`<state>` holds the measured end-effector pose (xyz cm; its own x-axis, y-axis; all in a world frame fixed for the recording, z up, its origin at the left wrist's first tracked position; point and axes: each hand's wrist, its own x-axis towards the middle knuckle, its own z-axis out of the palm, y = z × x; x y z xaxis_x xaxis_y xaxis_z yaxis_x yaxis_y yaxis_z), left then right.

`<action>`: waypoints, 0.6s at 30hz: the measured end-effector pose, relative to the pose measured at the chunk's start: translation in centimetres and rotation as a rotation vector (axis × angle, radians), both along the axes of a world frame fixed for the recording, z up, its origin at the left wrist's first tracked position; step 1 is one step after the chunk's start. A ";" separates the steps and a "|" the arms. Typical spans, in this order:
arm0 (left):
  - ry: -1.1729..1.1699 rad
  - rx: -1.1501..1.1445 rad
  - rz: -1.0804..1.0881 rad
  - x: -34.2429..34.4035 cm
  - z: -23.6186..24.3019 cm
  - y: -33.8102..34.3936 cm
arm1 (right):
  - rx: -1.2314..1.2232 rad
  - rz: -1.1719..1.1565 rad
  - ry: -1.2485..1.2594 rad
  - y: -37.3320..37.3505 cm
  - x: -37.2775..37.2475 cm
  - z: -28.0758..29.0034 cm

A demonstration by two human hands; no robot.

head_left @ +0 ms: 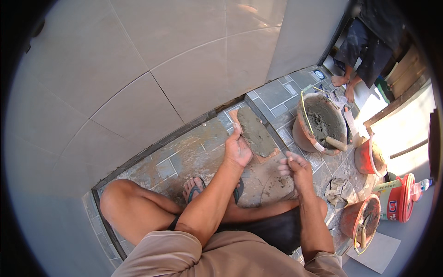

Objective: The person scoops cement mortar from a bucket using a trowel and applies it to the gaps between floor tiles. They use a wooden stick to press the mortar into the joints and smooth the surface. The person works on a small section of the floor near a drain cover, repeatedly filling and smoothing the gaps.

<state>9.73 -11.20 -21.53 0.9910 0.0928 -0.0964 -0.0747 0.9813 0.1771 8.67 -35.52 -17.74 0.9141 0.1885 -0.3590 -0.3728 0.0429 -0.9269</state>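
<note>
My left hand point(237, 148) grips the near left edge of a narrow reddish-brown tile piece point(261, 159), with the thumb up along its side. A thick layer of wet grey mortar point(255, 133) covers most of its upper face. To the right of the tile and apart from it, my right hand point(296, 170) is closed, its fingers curled. Whatever is in those fingers, if anything, is hidden. Beyond my right hand stands a large bucket point(302, 134) of grey mortar, a wooden-looking tool handle point(336, 143) at its rim.
Large grey wall tiles point(194, 69) rise ahead and left. A low tiled step point(272, 99) lies beyond the mortar-stained floor. At right are a red bucket point(363, 157), a smaller mortar bucket point(349, 220), a lidded pail point(390, 201) and a crumpled bag point(340, 192). Another person's bare feet point(346, 83) are at upper right.
</note>
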 end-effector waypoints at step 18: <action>0.077 0.118 0.081 3.7 -16.9 7.0 | 0.494 -0.082 0.226 12.8 11.5 -13.3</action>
